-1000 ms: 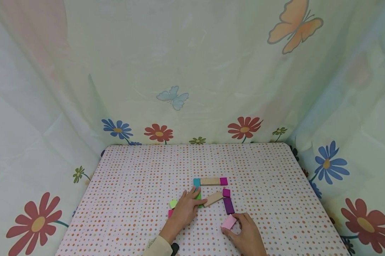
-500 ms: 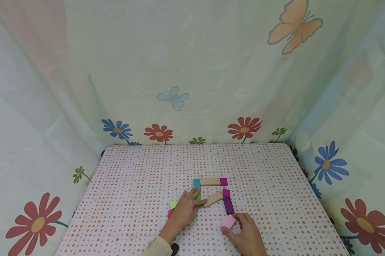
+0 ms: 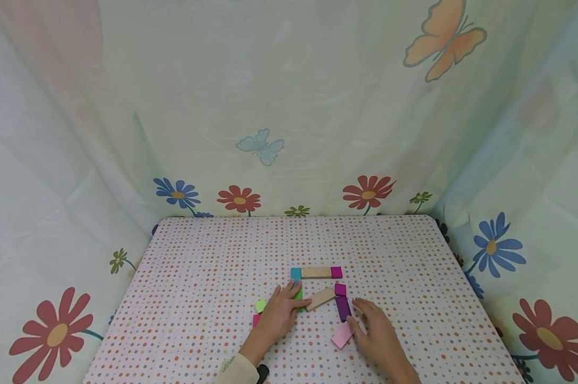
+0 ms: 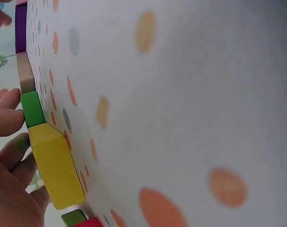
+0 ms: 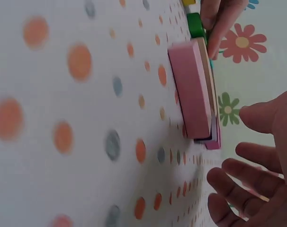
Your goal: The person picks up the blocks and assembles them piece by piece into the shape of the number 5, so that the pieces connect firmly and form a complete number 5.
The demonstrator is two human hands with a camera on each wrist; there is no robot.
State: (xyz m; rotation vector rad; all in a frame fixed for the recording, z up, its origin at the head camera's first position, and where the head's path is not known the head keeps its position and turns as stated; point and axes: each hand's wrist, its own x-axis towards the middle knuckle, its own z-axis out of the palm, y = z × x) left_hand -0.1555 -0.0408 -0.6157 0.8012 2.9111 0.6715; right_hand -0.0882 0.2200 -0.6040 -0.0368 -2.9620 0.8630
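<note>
Pink block point(image 3: 340, 337) lies near purple block point(image 3: 343, 310), hands point(image 3: 379, 337) spread, left point(image 3: 279, 313) partly hiding green block point(image 3: 299, 296).

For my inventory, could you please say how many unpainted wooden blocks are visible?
2: the straight wooden block farther back, the slanted wooden block in front; the left hand may hide others.
</note>
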